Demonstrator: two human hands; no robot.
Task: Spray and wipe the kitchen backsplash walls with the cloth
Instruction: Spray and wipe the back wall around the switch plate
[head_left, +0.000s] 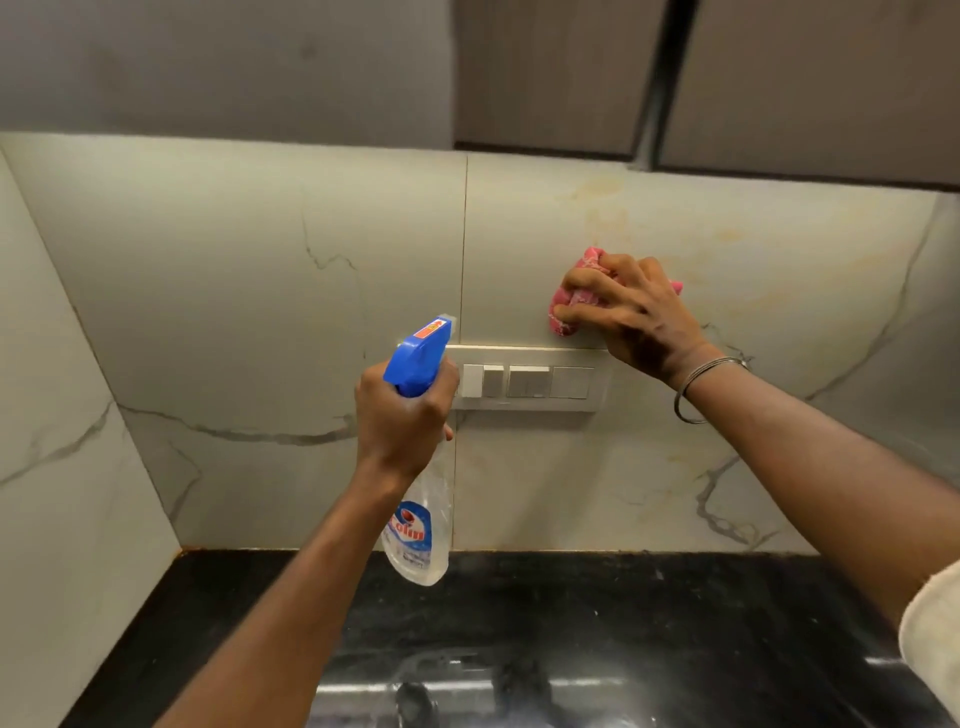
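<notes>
Mid-wipe on the backsplash (260, 312), spray bottle (418, 530) held ready.

The right hand (631, 317) presses a bunched pink cloth (582, 291) against the wall tile just above the switch plate (530, 382), high over the counter's (571, 597) back edge, its fingers (587, 312) curled round the wad. The left hand (402, 421) grips the bottle's neck below the blue trigger head, nozzle aimed at the wall over the middle of that edge. The job looks partly done: yellowish stains (597, 189) remain above the cloth, and the side wall by the counter's left corner seems yet to be wiped. The bottle's clear body shows no obvious liquid; its level cannot be told.
</notes>
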